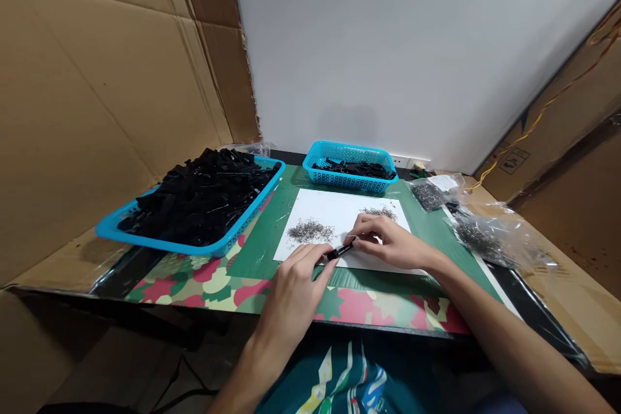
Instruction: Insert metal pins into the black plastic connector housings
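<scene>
Between my hands, just above the near edge of a white sheet (320, 204), is a small black oblong part (341, 250). My left hand (303, 268) pinches its left end between thumb and fingers. At the other end, the thumb and fingertips of my right hand (383, 240) are closed; whether they also hold a tiny metal piece cannot be made out. A pile of small metal pieces (309, 230), thin and wiry, lies on the sheet beyond my left hand. A second metal pile (381, 212) is partly hidden behind my right hand.
A large blue basket (220, 247) heaped with black parts (198, 197) stands at left. At the back is a smaller blue basket (349, 181) with black pieces. Clear bags of metal bits (478, 236) lie at right. Cardboard (111, 77) walls the left side; a green mat (257, 252) covers the table.
</scene>
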A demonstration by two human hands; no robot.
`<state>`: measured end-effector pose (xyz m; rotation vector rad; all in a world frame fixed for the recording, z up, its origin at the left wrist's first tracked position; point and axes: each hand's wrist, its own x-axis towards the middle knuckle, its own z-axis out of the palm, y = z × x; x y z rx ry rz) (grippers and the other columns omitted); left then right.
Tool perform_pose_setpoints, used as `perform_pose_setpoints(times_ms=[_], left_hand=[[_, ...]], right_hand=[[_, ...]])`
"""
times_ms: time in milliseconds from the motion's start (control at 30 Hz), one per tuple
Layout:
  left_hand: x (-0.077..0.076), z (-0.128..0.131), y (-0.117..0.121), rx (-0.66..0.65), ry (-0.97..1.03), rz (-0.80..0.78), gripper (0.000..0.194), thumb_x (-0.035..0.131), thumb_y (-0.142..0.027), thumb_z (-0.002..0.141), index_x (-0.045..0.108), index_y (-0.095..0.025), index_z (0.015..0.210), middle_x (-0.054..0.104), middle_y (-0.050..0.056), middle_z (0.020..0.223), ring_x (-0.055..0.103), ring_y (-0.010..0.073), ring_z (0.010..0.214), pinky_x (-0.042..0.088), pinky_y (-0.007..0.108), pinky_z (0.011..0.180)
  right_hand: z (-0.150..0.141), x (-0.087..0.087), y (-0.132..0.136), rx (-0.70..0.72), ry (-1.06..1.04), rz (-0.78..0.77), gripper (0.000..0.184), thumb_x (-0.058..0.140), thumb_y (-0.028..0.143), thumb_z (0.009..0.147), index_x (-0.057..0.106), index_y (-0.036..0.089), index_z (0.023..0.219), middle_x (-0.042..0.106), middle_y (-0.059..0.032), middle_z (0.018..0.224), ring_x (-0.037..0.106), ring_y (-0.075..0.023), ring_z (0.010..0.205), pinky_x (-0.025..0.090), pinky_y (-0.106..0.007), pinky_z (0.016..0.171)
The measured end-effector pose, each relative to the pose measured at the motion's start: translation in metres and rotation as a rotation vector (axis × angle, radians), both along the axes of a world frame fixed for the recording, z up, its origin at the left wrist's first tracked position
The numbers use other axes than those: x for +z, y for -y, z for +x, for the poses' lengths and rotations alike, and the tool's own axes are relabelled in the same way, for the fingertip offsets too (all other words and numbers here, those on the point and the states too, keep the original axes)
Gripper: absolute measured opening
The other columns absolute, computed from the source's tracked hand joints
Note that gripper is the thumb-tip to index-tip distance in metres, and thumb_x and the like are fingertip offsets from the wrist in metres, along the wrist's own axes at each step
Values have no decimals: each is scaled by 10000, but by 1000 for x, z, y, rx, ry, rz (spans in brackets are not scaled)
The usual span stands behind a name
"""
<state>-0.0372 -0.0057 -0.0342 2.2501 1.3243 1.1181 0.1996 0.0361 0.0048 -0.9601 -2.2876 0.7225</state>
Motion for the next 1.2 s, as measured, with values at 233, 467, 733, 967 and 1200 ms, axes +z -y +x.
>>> perform_pose_setpoints(times_ms=[233,467,733,967,1200], left_hand=[[-1,5,3,14,-67,84,205,650,-178,963,733,-212,1147,785,72,1064,738,262,981,576,378,879],[0,9,3,24,-162,163,158,635,-126,959,726,-192,1071,757,69,991,719,250,927,580,375,840],[-3,10,4,13,-153,187,168,671,-98,938,744,-136,1084,736,79,946,711,253,912,594,379,836],[-6,8,4,5,-161,207,165,682,-99,946,750,-125,1094,743,87,957,709,253,915,595,383,830],[-7,9,5,20,-166,211,177,677,-92,947,748,-119,1106,751,87,972,708,255,928,597,386,804]], right_hand=[[-7,-12,-5,-140,-137,306,264,596,173,1046,824,272,1136,733,-84,1081,714,-197,933,560,-333,793],[-32,-21,1,-259,-532,48,129,801,294,911,816,216,1013,819,-64,893,790,-233,823,625,-339,753],[-49,-22,9,-237,-708,-348,254,854,379,837,688,187,837,796,-54,743,771,-218,700,613,-315,692],[-52,-21,12,-307,-659,-289,300,866,421,809,687,182,780,809,-75,742,790,-249,703,597,-306,634],[-55,-19,14,-322,-609,-239,274,869,378,800,686,185,733,814,-85,752,805,-271,712,596,-299,601]])
